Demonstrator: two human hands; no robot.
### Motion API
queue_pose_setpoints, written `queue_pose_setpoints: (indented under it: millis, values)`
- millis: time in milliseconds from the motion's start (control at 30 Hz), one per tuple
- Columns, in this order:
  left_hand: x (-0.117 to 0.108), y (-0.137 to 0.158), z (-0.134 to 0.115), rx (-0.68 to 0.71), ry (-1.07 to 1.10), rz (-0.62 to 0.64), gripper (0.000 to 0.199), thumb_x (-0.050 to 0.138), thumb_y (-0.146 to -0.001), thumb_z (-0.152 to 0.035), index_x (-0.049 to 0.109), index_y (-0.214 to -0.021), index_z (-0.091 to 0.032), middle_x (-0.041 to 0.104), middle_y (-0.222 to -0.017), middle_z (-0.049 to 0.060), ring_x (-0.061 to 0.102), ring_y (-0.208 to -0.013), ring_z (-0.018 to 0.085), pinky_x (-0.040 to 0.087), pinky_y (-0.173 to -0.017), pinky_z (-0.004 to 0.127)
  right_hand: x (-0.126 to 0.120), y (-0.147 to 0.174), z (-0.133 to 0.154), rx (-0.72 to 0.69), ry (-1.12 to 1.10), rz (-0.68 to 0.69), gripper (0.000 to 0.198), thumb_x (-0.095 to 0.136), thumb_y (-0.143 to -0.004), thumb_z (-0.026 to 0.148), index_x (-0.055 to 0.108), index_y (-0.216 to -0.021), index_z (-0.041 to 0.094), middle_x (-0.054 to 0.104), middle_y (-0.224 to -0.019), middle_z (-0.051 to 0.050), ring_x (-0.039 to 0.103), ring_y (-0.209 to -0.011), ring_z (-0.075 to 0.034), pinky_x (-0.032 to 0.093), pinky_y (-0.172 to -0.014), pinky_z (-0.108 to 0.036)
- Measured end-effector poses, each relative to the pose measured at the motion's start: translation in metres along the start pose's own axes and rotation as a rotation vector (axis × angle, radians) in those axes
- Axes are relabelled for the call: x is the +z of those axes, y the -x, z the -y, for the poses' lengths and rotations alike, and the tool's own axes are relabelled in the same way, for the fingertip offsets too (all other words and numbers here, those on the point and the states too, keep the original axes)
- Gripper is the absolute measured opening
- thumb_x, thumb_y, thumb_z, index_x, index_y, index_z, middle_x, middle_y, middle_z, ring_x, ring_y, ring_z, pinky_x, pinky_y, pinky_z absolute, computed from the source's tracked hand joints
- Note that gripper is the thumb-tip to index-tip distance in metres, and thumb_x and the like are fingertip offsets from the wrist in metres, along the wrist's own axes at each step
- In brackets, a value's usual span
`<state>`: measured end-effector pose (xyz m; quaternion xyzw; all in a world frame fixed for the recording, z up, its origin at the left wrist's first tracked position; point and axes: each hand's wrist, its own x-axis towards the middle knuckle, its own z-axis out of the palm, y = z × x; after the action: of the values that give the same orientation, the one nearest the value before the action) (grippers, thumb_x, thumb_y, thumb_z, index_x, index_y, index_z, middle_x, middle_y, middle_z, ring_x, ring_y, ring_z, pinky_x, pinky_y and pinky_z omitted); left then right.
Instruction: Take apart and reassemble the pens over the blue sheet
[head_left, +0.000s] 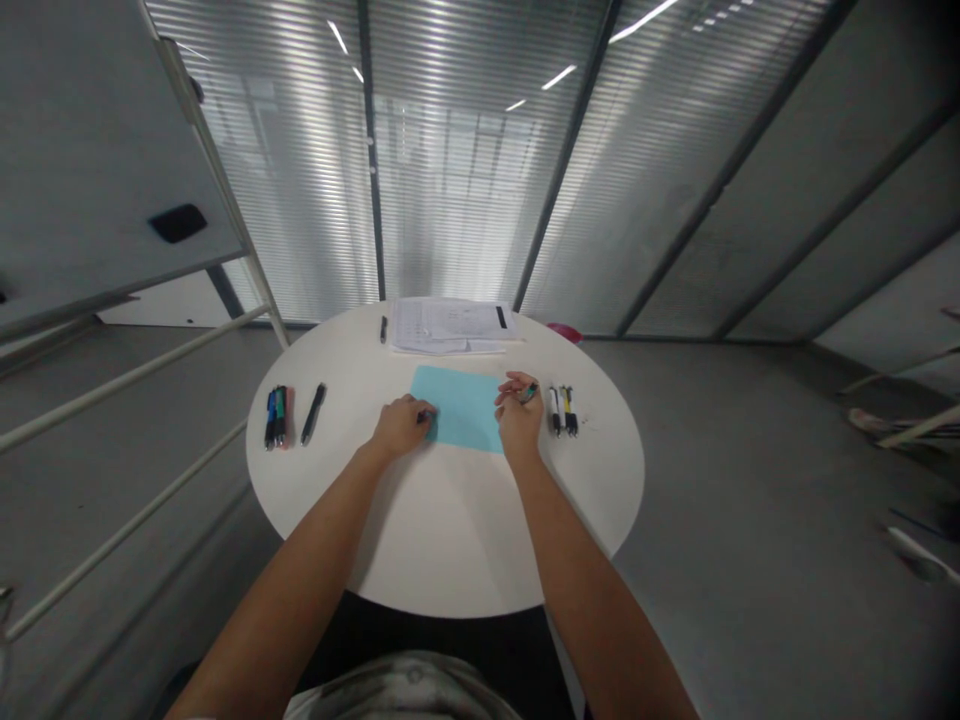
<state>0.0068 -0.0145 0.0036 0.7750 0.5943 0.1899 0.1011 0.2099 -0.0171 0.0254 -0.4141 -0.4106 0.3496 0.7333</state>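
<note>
A light blue sheet (466, 408) lies flat on the round white table (442, 540). At its left edge, my left hand (401, 427) is closed, with a small dark object (425, 415) at its fingertips; its kind is too small to tell. Over the sheet's right edge is my right hand (519, 420), its fingers closed around a pen (529, 393) with a green part showing. Much of that pen is hidden by the fingers. Just right of this hand lie several pens (564, 410), white, black and yellow. A single black pen (313, 413) lies to the left of my left hand.
A bunch of blue, green, red and black pens (277, 417) lies near the table's left edge. Printed papers (450, 325) and a dark pen (383, 329) rest at the far side. A whiteboard on a white frame (135, 375) stands left; blinds-covered glass panels (457, 180) rise behind.
</note>
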Motion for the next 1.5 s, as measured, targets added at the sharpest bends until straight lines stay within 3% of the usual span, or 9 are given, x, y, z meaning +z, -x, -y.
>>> queue_pose_setpoints:
  millis: [200, 267, 367, 733, 933, 1033, 1300, 1400, 1500]
  values:
    - [0.001, 0.0, 0.0, 0.006, -0.002, -0.005, 0.031, 0.049, -0.082, -0.029, 0.07, -0.105, -0.03, 0.064, -0.1, 0.006, 0.06, -0.091, 0.022, 0.044, -0.083, 0.033, -0.001, -0.001, 0.012, 0.277, -0.256, 0.077, 0.033, 0.054, -0.061, 0.021, 0.054, -0.094, 0.025, 0.053, -0.061, 0.007, 0.036, -0.04, -0.007, 0.017, -0.034, -0.016]
    - [0.001, 0.0, 0.001, 0.011, -0.001, -0.007, 0.031, 0.048, -0.082, -0.029, 0.07, -0.104, -0.03, 0.064, -0.1, 0.006, 0.06, -0.09, 0.022, 0.045, -0.083, 0.033, -0.005, -0.003, 0.015, 0.421, -0.375, 0.15, 0.022, 0.054, -0.068, 0.034, 0.055, -0.087, 0.023, 0.05, -0.058, 0.005, 0.035, -0.039, -0.007, 0.019, -0.034, -0.018]
    - [0.001, 0.0, 0.001, 0.011, -0.005, -0.003, 0.031, 0.047, -0.083, -0.031, 0.069, -0.104, -0.03, 0.063, -0.1, 0.005, 0.06, -0.09, 0.021, 0.045, -0.082, 0.033, -0.012, -0.005, 0.02, 0.535, -0.529, 0.28, 0.036, 0.046, -0.076, 0.056, 0.052, -0.072, 0.021, 0.042, -0.052, 0.004, 0.038, -0.043, -0.009, 0.028, -0.037, -0.02]
    - [0.0, 0.001, 0.0, -0.003, -0.004, 0.011, 0.031, 0.048, -0.083, -0.029, 0.069, -0.105, -0.03, 0.064, -0.101, 0.005, 0.059, -0.091, 0.02, 0.044, -0.084, 0.032, -0.014, -0.007, 0.019, 0.595, -0.567, 0.36, 0.044, 0.04, -0.081, 0.055, 0.035, -0.053, 0.021, 0.02, -0.046, 0.007, 0.024, -0.041, -0.009, 0.022, -0.037, -0.021]
    - [0.0, 0.002, 0.0, -0.008, -0.009, 0.01, 0.031, 0.047, -0.083, -0.03, 0.069, -0.105, -0.031, 0.064, -0.101, 0.005, 0.059, -0.091, 0.02, 0.043, -0.085, 0.033, -0.017, -0.01, 0.027, 0.579, -0.531, 0.387, 0.043, 0.043, -0.081, 0.063, 0.052, -0.077, 0.021, 0.041, -0.055, 0.004, 0.04, -0.049, -0.011, 0.029, -0.041, -0.021]
    - [0.0, 0.002, 0.002, -0.003, -0.006, 0.012, 0.031, 0.047, -0.083, -0.031, 0.069, -0.106, -0.031, 0.064, -0.101, 0.005, 0.059, -0.092, 0.02, 0.044, -0.085, 0.032, -0.028, -0.017, 0.033, 0.547, -0.481, 0.349, 0.033, 0.042, -0.081, 0.049, 0.057, -0.091, 0.021, 0.053, -0.066, 0.0, 0.048, -0.056, -0.013, 0.034, -0.044, -0.022]
    - [-0.002, 0.002, 0.002, -0.001, -0.01, 0.004, 0.032, 0.048, -0.082, -0.029, 0.069, -0.106, -0.03, 0.064, -0.101, 0.005, 0.06, -0.092, 0.02, 0.044, -0.085, 0.032, -0.058, -0.042, 0.011, 0.355, -0.058, 0.117, 0.032, 0.055, -0.07, 0.026, 0.058, -0.101, 0.019, 0.066, -0.088, -0.004, 0.052, -0.061, -0.011, 0.038, -0.049, -0.021]
    - [-0.002, 0.001, 0.002, 0.011, -0.016, 0.008, 0.032, 0.048, -0.082, -0.028, 0.069, -0.105, -0.03, 0.064, -0.1, 0.005, 0.06, -0.093, 0.02, 0.044, -0.085, 0.032, -0.063, -0.044, -0.003, 0.139, 0.411, -0.002, 0.045, 0.053, -0.073, 0.025, 0.051, -0.118, 0.023, 0.066, -0.09, -0.003, 0.056, -0.066, -0.014, 0.043, -0.056, -0.025]
    - [-0.001, 0.001, 0.003, 0.005, -0.019, 0.003, 0.032, 0.047, -0.083, -0.029, 0.069, -0.106, -0.031, 0.064, -0.101, 0.004, 0.059, -0.094, 0.021, 0.044, -0.085, 0.033, -0.066, -0.043, -0.01, -0.103, 0.922, 0.063, 0.035, 0.048, -0.075, 0.018, 0.06, -0.107, 0.019, 0.066, -0.097, -0.006, 0.059, -0.085, -0.018, 0.046, -0.078, -0.033]
